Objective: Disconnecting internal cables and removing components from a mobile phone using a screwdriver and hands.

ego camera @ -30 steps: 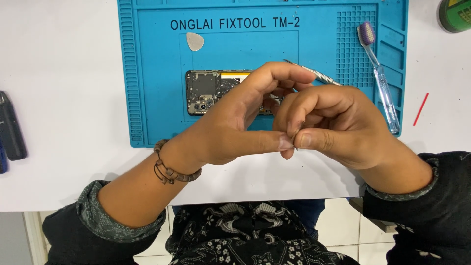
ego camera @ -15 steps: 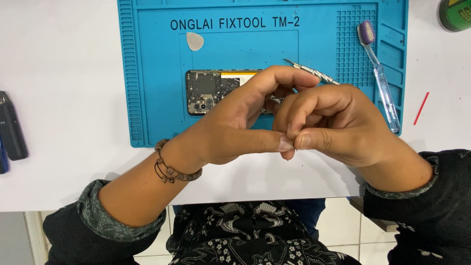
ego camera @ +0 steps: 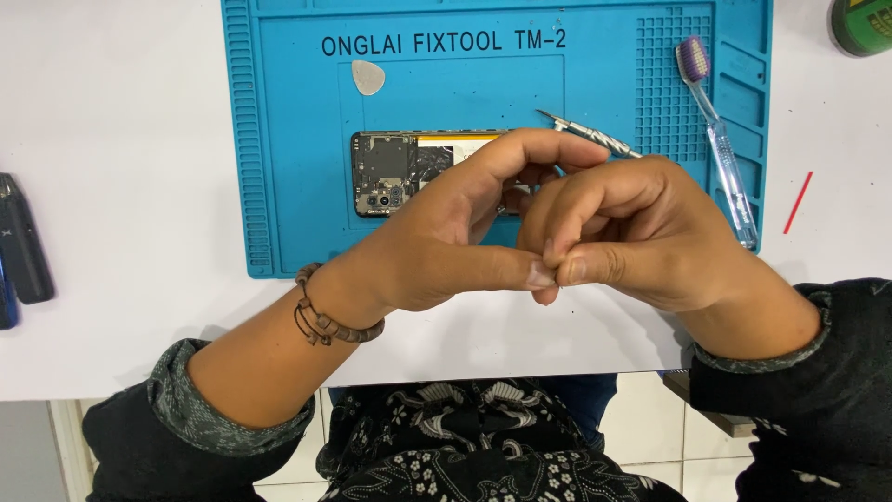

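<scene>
The white bench (ego camera: 121,102) carries a blue mat (ego camera: 288,139); a black device (ego camera: 23,240) lies left of it, a red stick (ego camera: 797,202) right.

On your white desk (ego camera: 121,112) lies a blue work mat (ego camera: 279,139). On the mat's right side you have a clear toothbrush with purple bristles (ego camera: 720,153); near its top left, a grey pick (ego camera: 368,77). Right of the mat lies a thin red stick (ego camera: 797,202); left of it, a dark device (ego camera: 23,240).
</scene>
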